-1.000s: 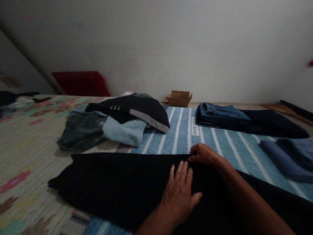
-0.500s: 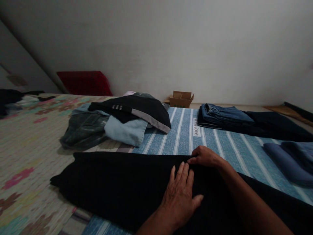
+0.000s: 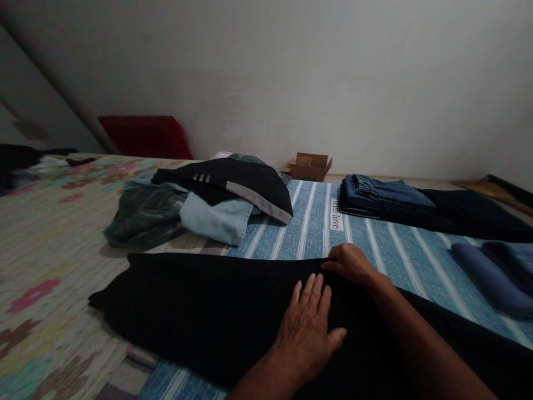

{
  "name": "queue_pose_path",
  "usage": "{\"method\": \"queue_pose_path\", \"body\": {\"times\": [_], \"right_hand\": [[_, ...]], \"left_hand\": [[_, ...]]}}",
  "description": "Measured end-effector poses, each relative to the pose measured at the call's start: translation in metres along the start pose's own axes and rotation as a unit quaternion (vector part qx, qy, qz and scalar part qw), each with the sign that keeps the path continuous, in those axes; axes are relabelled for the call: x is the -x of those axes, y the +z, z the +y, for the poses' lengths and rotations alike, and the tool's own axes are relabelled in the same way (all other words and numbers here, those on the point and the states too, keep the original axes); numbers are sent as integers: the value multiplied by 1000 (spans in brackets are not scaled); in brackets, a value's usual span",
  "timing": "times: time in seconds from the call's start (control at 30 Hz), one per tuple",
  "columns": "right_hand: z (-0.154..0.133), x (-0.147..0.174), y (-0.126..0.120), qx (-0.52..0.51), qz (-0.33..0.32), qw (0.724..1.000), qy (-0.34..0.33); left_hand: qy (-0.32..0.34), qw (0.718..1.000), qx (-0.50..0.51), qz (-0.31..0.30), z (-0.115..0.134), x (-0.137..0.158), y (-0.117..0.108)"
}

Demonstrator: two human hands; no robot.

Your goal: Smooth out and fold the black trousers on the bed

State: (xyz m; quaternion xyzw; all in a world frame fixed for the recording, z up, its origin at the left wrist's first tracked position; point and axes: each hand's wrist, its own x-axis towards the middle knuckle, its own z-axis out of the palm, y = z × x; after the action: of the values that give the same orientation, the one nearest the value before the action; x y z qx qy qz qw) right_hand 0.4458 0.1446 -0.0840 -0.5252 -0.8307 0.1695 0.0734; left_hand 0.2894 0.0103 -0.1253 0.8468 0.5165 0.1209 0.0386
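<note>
A long pair of black pants point(image 3: 187, 305) lies spread flat across the striped bed cover, its left end on the flowered mat. My left hand point(image 3: 306, 328) rests on it palm down, fingers stretched and thumb out to the side. Just beyond those fingertips, at the far edge of the cloth, my right hand point(image 3: 347, 262) is closed, pinching the fabric between thumb and fingers. My right forearm crosses over the pants and hides part of them.
Behind the pants lies a loose heap of clothes point(image 3: 216, 194), with black, grey and light blue pieces. Folded jeans point(image 3: 385, 194) and a folded blue garment point(image 3: 491, 278) lie to the right. Against the wall are an open cardboard box point(image 3: 310, 166) and a red object point(image 3: 144, 136).
The view has shifted very slightly. My left hand stays flat on the pants and my right hand keeps its pinch at the far edge.
</note>
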Motion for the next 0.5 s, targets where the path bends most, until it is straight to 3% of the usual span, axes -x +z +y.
{"method": "queue_pose_path", "body": {"times": [0.2,0.5], "right_hand": [[1,4,-7,9,21,1000,-2],[2,6,-8,6,0,1000,-28]], "left_hand": [[7,999,-15,35,2,0,0],[-13,999,-20,47,9,-2,-6]]}}
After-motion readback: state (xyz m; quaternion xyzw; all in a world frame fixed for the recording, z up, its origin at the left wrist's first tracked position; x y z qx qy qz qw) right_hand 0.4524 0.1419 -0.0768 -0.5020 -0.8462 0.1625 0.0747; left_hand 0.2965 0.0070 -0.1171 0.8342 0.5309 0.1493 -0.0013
